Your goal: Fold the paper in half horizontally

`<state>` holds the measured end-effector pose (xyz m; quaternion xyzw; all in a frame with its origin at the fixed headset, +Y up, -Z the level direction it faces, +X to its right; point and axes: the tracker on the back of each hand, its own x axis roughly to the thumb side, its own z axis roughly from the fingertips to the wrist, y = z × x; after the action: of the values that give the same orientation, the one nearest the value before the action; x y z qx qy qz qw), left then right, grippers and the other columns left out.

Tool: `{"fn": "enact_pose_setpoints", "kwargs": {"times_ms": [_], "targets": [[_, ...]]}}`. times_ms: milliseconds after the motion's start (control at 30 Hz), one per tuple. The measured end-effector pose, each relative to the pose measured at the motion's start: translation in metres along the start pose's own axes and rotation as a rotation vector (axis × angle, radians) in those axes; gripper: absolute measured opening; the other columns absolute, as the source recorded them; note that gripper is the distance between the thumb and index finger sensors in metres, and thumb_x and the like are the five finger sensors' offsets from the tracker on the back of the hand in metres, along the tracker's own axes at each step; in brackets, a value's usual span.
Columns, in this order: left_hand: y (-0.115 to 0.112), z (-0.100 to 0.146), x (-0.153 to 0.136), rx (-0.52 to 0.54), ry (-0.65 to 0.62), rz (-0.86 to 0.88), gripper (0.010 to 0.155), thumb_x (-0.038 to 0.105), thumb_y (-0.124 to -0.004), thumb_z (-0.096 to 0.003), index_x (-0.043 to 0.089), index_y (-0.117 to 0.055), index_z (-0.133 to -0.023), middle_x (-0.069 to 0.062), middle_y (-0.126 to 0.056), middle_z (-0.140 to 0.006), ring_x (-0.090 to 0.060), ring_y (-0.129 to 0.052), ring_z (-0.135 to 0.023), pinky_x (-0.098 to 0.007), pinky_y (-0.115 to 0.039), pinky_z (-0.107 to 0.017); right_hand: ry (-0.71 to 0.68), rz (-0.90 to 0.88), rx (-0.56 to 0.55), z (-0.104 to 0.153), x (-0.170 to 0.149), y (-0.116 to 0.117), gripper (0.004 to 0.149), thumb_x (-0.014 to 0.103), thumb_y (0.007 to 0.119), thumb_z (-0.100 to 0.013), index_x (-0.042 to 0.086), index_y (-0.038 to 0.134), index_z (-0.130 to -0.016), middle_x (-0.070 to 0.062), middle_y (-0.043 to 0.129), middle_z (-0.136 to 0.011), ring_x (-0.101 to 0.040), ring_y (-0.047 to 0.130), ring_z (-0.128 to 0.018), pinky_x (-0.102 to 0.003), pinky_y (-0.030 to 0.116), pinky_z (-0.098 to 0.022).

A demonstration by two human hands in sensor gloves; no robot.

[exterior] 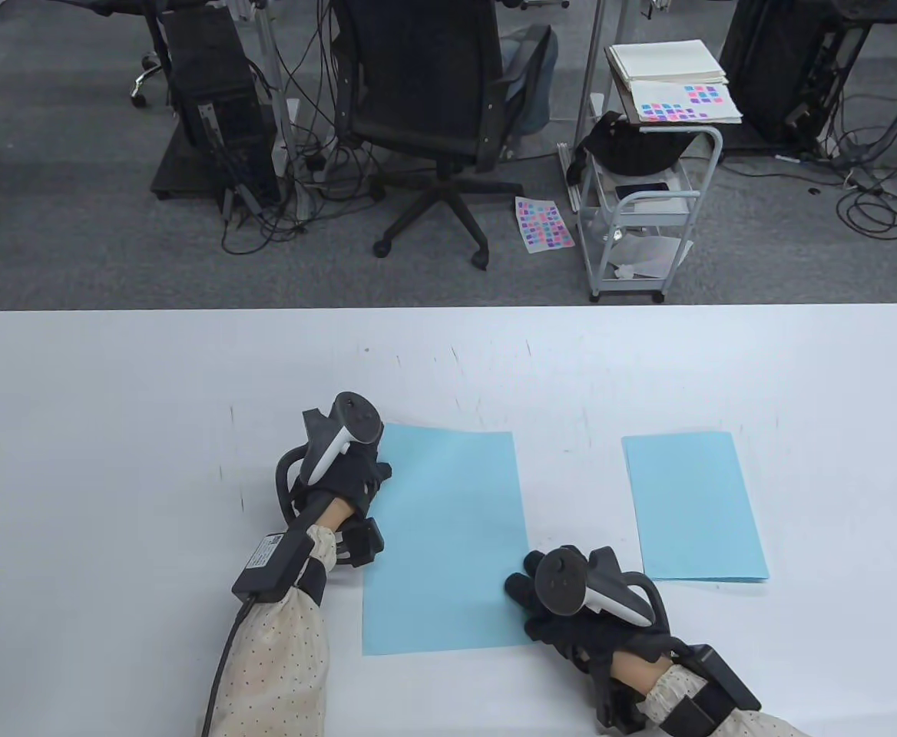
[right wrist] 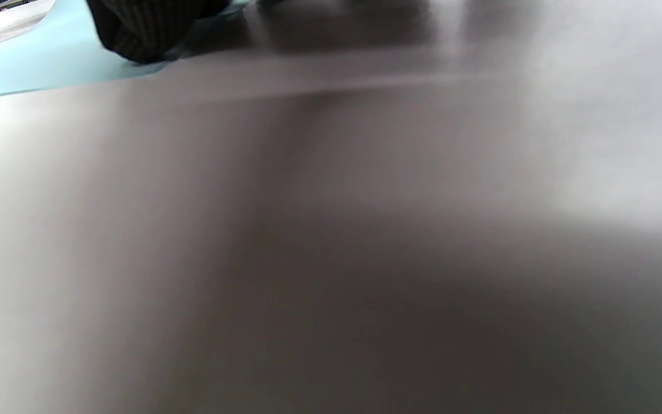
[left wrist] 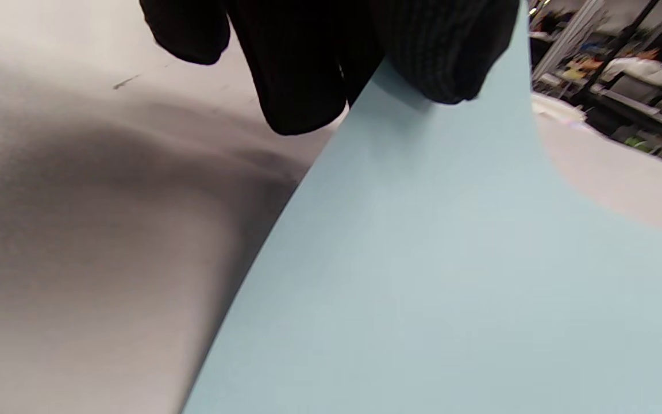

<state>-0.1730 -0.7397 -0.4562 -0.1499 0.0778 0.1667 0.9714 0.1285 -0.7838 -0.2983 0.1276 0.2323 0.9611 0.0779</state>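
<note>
A light blue sheet of paper (exterior: pixel 445 541) lies on the white table (exterior: pixel 110 399) in the table view. My left hand (exterior: pixel 375 474) is at the sheet's left edge near the far corner. In the left wrist view its fingers (left wrist: pixel 440 52) pinch that edge, and the paper (left wrist: pixel 434 259) curves up off the table. My right hand (exterior: pixel 521 591) is at the sheet's right edge near the front. In the right wrist view one of its fingertips (right wrist: pixel 135 34) presses on the paper (right wrist: pixel 26 69) at its edge.
A second light blue sheet or stack (exterior: pixel 694 507) lies flat on the table to the right of my right hand. Beyond the table's far edge stand an office chair (exterior: pixel 433 100) and a white cart (exterior: pixel 648 199).
</note>
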Motion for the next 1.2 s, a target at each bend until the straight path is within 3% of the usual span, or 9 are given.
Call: {"fn": "enact_pose_setpoints", "kwargs": {"times_ms": [67,133,567,833,1200], "targets": [[0.003,0.010,-0.001,0.070,-0.029,0.020,0.047,0.039,-0.083,-0.0412,0.051,-0.077,-0.086,0.025,-0.101,-0.077,-0.010,-0.094,-0.089,-0.044,-0.067,-0.079,0.001,-0.001,0.002,0.000,0.000,0.000,0.062,0.044,0.067,-0.048,0.047,0.038,-0.102,0.015,0.020,-0.117,-0.033,0.008,-0.107,-0.066,0.011,-0.072],[0.007,0.020,-0.003,0.114,-0.055,0.059,0.044,0.041,-0.082,-0.0408,0.051,-0.080,-0.083,0.024,-0.102,-0.077,-0.011,-0.094,-0.089,-0.044,-0.068,-0.079,0.002,-0.003,0.003,0.000,0.000,0.000,0.061,0.044,0.067,-0.048,0.048,0.038,-0.102,0.015,0.020,-0.117,-0.033,0.008,-0.107,-0.066,0.011,-0.072],[0.018,0.075,-0.018,0.079,-0.169,0.076,0.042,0.048,-0.080,-0.0388,0.052,-0.084,-0.080,0.021,-0.099,-0.087,-0.015,-0.087,-0.096,-0.047,-0.063,-0.081,0.014,0.002,0.017,0.001,0.000,0.001,0.062,0.045,0.066,-0.048,0.048,0.036,-0.102,0.016,0.017,-0.117,-0.032,0.007,-0.107,-0.066,0.011,-0.072],[0.005,0.105,-0.028,0.062,-0.200,-0.015,0.041,0.047,-0.080,-0.0385,0.053,-0.084,-0.079,0.022,-0.096,-0.092,-0.013,-0.085,-0.099,-0.047,-0.061,-0.082,0.020,0.005,0.033,0.000,0.002,-0.001,0.064,0.049,0.067,-0.047,0.047,0.036,-0.102,0.015,0.017,-0.117,-0.033,0.007,-0.107,-0.067,0.011,-0.072],[-0.019,0.124,-0.045,0.037,-0.200,-0.093,0.042,0.048,-0.081,-0.0384,0.054,-0.083,-0.080,0.025,-0.089,-0.098,-0.012,-0.078,-0.104,-0.049,-0.058,-0.083,0.034,-0.007,0.025,0.001,0.002,0.001,0.064,0.047,0.068,-0.046,0.049,0.036,-0.102,0.017,0.016,-0.117,-0.032,0.005,-0.107,-0.066,0.011,-0.072]]}}
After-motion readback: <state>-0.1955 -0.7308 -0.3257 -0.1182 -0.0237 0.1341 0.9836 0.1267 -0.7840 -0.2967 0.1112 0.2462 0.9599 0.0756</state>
